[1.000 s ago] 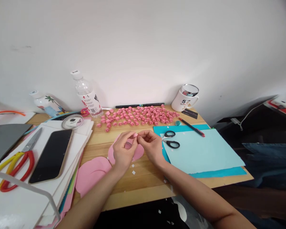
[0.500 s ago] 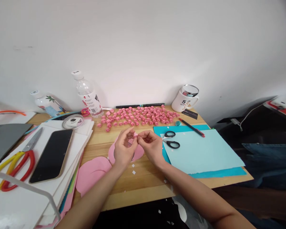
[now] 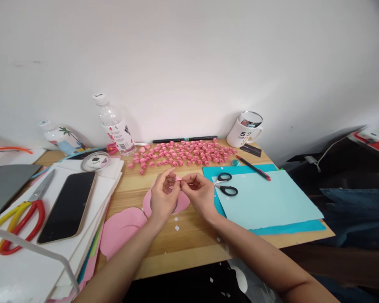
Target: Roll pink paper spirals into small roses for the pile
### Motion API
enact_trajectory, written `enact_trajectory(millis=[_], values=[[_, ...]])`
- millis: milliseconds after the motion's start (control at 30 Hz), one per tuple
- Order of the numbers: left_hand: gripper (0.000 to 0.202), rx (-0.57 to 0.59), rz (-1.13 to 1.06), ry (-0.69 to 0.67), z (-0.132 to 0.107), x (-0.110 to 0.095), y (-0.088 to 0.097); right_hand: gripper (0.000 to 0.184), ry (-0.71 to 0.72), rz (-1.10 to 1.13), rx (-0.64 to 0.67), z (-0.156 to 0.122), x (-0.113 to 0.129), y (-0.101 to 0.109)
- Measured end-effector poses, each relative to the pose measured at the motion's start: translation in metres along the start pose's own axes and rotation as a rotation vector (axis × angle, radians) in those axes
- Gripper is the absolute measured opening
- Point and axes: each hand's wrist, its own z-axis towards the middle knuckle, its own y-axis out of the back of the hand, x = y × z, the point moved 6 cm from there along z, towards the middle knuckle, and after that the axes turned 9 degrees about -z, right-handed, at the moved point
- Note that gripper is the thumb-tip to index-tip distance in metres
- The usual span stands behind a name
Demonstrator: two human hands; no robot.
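1. The left hand [image 3: 164,197] and the right hand [image 3: 201,191] meet over the near middle of the light wooden table [image 3: 192,242], their fingertips close together.
2. Both hands pinch one small pink paper piece [image 3: 177,179] between thumb and forefinger, with the other fingers loosely curled. The piece is held just above the table, between the two hands.
3. Under the hands lies a flat round pink paper cut-out [image 3: 183,202]. A larger pink paper cut-out [image 3: 121,229] lies to its near left.
4. Just beyond the hands, a spread of small rolled pink paper buds [image 3: 183,153] covers the far part of the table.
5. To the right, black-handled scissors [image 3: 226,185] rest on the edge of a pale blue paper sheet [image 3: 268,202].
6. To the left, a black smartphone [image 3: 68,206] lies on a stack of white paper [image 3: 107,185], with red-and-yellow-handled scissors [image 3: 19,219] beside it.
7. At the far edge stand a clear plastic bottle [image 3: 115,126] on the left and a white mug [image 3: 245,131] on the right.
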Motion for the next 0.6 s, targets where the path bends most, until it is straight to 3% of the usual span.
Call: enact_trajectory(millis=[100, 267, 400, 600], values=[[0.026, 0.045, 0.063, -0.024, 0.0, -0.003, -0.001, 0.012, 0.011, 0.009, 0.005, 0.002, -0.001, 0.001], [0.013, 0.019, 0.194, -0.112, -0.002, -0.009, 0.001, 0.012, 0.014, 0.007, 0.026, 0.001, -0.001, -0.001], [0.018, 0.013, 0.176, -0.154, -0.002, -0.012, 0.002, 0.012, 0.026, -0.006, 0.03, 0.0, 0.001, -0.002], [0.024, 0.056, 0.092, -0.112, 0.0, -0.008, -0.001, 0.009, 0.011, 0.001, 0.027, 0.002, -0.001, -0.001]])
